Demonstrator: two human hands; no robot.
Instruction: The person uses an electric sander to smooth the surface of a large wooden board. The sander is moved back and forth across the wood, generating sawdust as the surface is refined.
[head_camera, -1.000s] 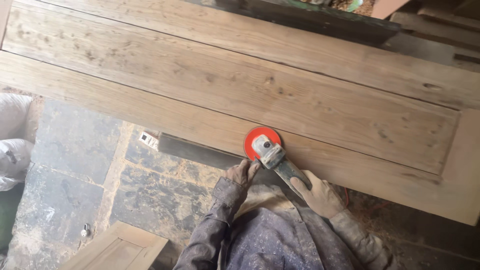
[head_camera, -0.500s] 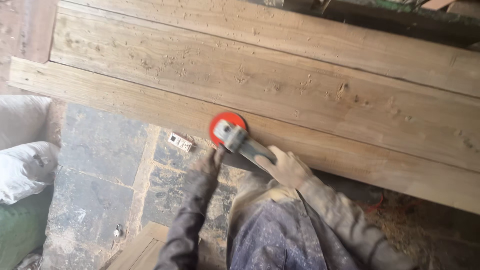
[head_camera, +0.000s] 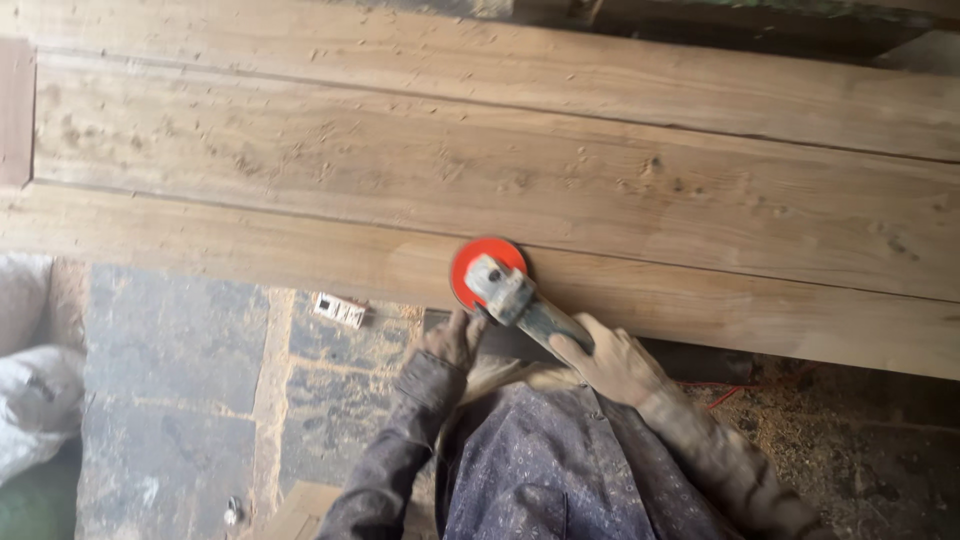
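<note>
A dust-coated right hand (head_camera: 612, 362) is wrapped tight around the body of an angle grinder (head_camera: 520, 300), whose long axis runs up and left from that hand to the orange disc (head_camera: 487, 270) lying flat on the near rail of a wooden door panel (head_camera: 560, 190); the left hand (head_camera: 452, 338), curled closed just beside the tool's head, appears to grip a side handle, both sleeves reaching forward over a stone floor (head_camera: 180, 380).

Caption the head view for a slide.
Both hands, left hand and right hand, press an angle grinder onto a wooden door panel.
</note>
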